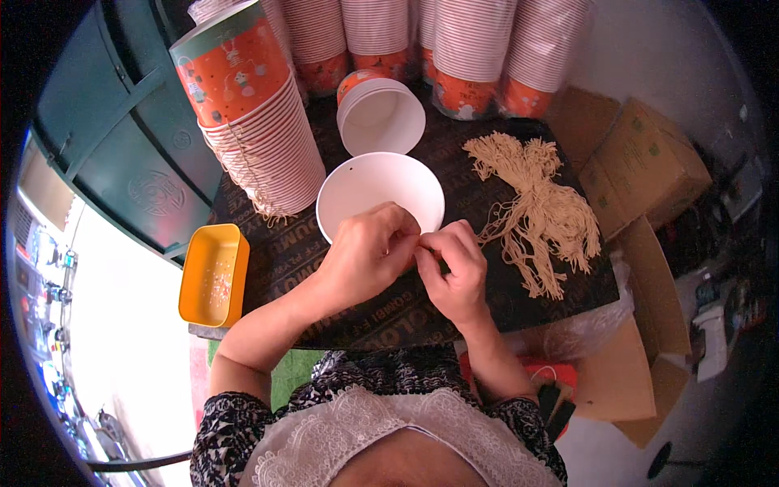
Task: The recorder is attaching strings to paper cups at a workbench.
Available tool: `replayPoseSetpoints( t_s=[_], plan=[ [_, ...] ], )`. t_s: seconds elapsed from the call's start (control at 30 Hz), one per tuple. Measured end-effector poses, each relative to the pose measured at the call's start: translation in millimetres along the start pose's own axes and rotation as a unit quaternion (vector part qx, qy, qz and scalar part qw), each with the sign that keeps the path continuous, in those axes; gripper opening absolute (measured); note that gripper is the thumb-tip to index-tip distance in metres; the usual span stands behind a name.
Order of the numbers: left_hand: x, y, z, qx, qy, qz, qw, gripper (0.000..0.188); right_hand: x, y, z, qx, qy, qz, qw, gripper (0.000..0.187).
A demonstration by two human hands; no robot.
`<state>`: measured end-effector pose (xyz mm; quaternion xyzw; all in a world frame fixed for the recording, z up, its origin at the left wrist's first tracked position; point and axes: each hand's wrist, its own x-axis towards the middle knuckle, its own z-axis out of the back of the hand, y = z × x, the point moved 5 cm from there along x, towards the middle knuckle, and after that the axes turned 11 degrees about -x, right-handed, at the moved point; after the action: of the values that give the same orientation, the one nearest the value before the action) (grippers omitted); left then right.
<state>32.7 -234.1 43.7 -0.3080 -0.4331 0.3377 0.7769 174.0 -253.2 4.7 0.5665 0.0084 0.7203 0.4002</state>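
A paper bucket, white inside, lies in front of me with its mouth facing up toward me. A small dark hole shows near its far rim. My left hand reaches over the near rim, its fingers pinched together. Close beside it at the right edge of the bucket, my right hand also pinches, thumb against fingers. The fingertips of both hands meet; whatever small thing they hold is hidden. A bundle of beige strings lies to the right of my right hand.
Left stands a tall stack of orange-printed buckets with strings hanging down its side. Nearer is a yellow tray with tiny pale bits. Another bucket lies behind; plastic-wrapped stacks line the back. Cardboard boxes stand right.
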Motion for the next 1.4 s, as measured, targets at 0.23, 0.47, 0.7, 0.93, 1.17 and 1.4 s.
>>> replayPoseSetpoints(
  t_s=[0.23, 0.47, 0.7, 0.93, 1.17, 1.4],
  plan=[
    [1.9, 4.2, -4.5, 0.008, -0.032, -0.006, 0.999, 0.009, -18.8, -16.8, -10.6, 0.134, -0.022, -0.137, 0.981, 0.007],
    [0.2, 0.6, -1.6, 0.021, 0.021, -0.059, 0.998, 0.014, -27.3, -20.8, -17.6, 0.283, -0.014, -0.260, 0.923, 0.004],
    [-3.5, 0.1, -7.4, 0.054, 0.047, -0.083, 0.994, 0.015, -28.3, -19.3, -18.5, 0.293, -0.038, -0.261, 0.919, 0.005],
    [-1.8, -6.9, -8.2, 0.114, 0.028, -0.170, 0.978, 0.014, -27.8, -18.5, -12.3, 0.224, -0.027, -0.245, 0.943, 0.002],
    [-0.2, 0.6, -3.2, 0.064, 0.003, -0.099, 0.993, 0.008, -28.2, 9.3, 24.2, -0.028, -0.034, -0.111, 0.993, 0.020],
    [0.9, 2.0, -2.8, 0.065, 0.032, -0.047, 0.996, 0.006, -40.5, 18.1, 34.5, -0.141, -0.002, -0.052, 0.989, 0.019]
  ],
)
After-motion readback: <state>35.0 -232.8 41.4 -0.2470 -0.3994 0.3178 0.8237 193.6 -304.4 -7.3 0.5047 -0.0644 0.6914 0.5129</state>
